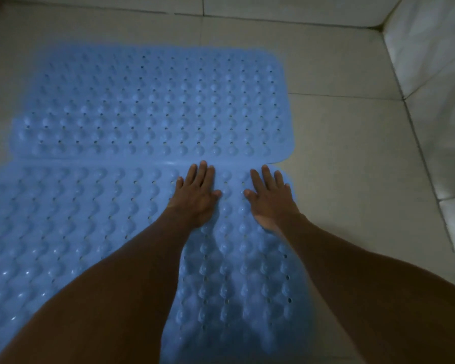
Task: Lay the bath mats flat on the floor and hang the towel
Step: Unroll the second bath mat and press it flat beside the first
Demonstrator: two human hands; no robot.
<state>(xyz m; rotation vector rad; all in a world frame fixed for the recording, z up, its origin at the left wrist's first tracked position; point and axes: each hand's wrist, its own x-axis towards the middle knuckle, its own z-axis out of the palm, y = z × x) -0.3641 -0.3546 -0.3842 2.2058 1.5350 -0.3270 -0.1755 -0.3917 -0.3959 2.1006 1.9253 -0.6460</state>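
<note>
So no real grip here: both hands lie open and flat, left hand (197, 191) and right hand (272, 195) side by side, pressing on the near bath mat (76, 219) right by its far edge. Second blue mat (153, 106) sits just beyond that edge, looks like they touch or overlap slightly. Two mats, both on the tiled floor (352, 143). I'd say the smoothing step's nearly done; next is the towel, zero in view.
</note>
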